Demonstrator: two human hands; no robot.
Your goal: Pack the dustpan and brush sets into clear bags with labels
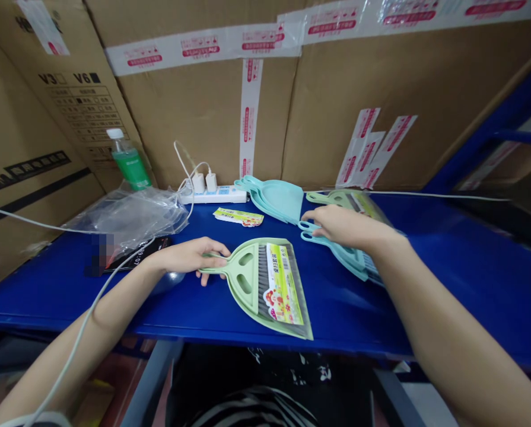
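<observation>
My left hand [196, 258] grips the handle of a light green dustpan [242, 276], its thumb and fingers around it. A grey-bristled brush [263, 281] is nested in that dustpan, with a yellow and white printed label card [283, 284] over the bristles. To the right, my right hand [339, 224] is closed at the handle of a light blue dustpan [347, 255], which also holds a brush; my forearm hides part of it. Beyond that hand lies another green dustpan with a label [343, 198]. Stacked light blue dustpans [278, 198] rest at the back.
A loose label card [238, 216] lies on the blue table [158, 305] near a white power strip [223, 194] with plugged-in chargers. Clear plastic bags [132, 213], a green bottle [129, 163] and a dark box [147, 252] sit left. Cardboard [194, 112] walls the back; a white cable crosses my left arm.
</observation>
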